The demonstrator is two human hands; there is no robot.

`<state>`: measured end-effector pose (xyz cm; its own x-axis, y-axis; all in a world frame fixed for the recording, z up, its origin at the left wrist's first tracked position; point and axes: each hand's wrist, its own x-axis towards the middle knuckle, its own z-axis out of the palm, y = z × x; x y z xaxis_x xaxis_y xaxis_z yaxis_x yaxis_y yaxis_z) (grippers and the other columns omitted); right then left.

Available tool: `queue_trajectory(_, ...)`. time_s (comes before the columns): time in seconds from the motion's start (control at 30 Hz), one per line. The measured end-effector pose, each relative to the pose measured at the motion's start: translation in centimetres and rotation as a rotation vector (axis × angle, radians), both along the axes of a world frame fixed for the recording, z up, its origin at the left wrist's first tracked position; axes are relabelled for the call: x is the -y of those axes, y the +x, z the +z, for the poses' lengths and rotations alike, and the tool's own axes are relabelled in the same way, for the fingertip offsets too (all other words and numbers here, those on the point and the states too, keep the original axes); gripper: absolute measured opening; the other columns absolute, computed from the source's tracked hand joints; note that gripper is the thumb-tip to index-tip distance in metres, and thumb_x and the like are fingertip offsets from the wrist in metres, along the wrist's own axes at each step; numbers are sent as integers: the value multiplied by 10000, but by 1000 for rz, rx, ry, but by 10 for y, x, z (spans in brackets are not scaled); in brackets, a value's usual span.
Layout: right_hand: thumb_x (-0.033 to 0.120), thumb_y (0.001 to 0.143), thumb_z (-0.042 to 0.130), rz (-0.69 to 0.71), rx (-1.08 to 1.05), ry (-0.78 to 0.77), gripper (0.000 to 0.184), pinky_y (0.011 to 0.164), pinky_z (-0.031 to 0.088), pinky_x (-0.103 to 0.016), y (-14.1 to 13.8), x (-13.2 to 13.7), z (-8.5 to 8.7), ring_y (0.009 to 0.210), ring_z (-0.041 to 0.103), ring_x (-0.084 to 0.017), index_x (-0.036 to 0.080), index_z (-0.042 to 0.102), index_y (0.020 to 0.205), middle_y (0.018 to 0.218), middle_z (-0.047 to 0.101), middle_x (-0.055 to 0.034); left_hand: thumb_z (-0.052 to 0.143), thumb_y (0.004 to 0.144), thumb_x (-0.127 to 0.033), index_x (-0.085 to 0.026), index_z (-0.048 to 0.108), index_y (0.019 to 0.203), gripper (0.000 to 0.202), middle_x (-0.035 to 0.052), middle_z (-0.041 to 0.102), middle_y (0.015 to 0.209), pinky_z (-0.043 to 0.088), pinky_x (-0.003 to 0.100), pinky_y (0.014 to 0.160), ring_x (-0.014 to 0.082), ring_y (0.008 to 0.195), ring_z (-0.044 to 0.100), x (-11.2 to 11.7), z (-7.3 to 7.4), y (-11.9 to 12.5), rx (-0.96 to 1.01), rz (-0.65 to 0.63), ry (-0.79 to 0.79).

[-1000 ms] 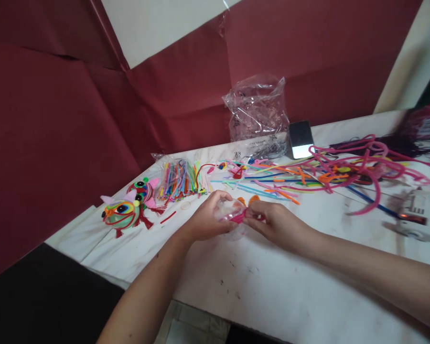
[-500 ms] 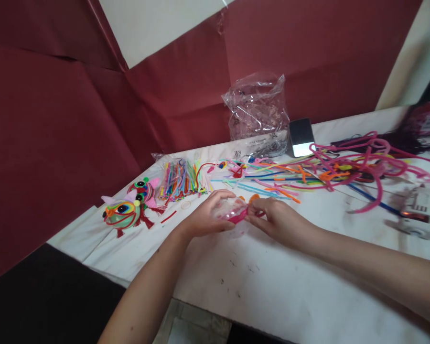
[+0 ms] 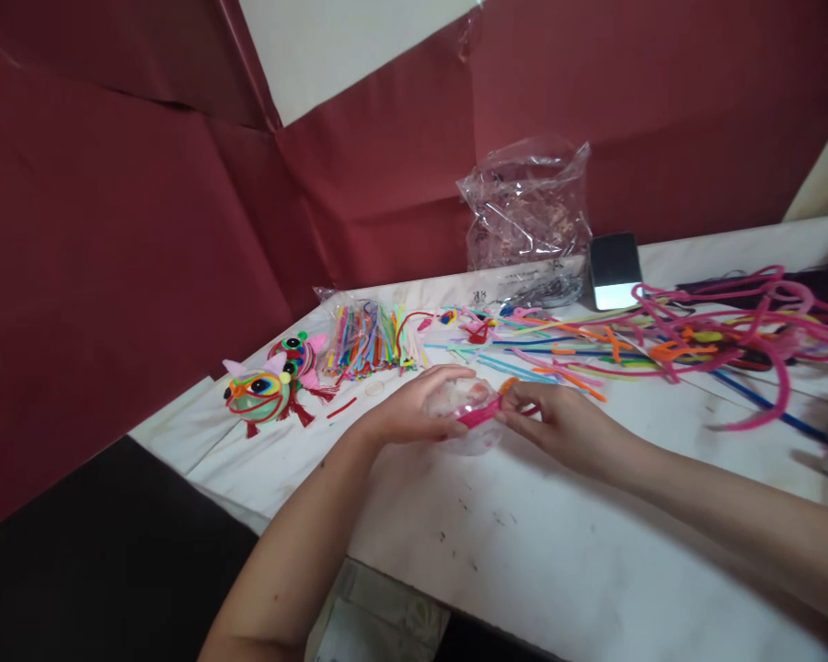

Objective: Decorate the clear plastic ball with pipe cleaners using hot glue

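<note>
My left hand is wrapped round the left side of a clear plastic ball, held just above the white table. A bright pink pipe cleaner runs across the ball's surface. At the ball's right side, my right hand pinches the pink pipe cleaner between thumb and forefinger. Some orange fuzzy material shows just behind the right fingertips; whether it is fixed to the ball I cannot tell.
Two colourful lion-head ornaments with red tassels stand at the left. Behind the hands lie a bag of pipe cleaners, a clear plastic bag and a black-and-white box. Loose pink pipe cleaners tangle at the right.
The view has swung a little to the left, so everything sits further right in it. More of the clear ball and its pink band shows between the hands; both keep their hold.
</note>
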<state>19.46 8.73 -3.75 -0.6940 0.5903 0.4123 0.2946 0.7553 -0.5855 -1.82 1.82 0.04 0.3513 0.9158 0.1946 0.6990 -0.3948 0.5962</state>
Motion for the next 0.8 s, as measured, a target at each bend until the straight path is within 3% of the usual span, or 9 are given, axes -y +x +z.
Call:
queue_trajectory(0.33,283,824,469,-41,-8,78,179,578,438,-298,-3,10,0,628,590,-190,226,503,658,671,645,-41,721,663,-405,-212,456,1231,656,97,476,1330,365,389,1018,269,1243,440,4,-3,14,65,134,-35)
queue_trajectory(0.53,233,844,428,34,9,156,212,615,417,-307,-2,8,6,611,543,-182,219,527,657,647,617,-46,734,659,-332,-220,462,1190,607,84,484,1301,372,385,1004,269,1229,448,5,0,14,130,120,-89)
queue_trajectory(0.8,279,849,445,11,55,133,213,575,407,-286,5,0,10,621,576,-184,213,593,712,696,659,-53,728,670,-330,-224,461,1157,566,73,473,1269,379,367,992,253,1226,433,3,-6,8,196,98,-86)
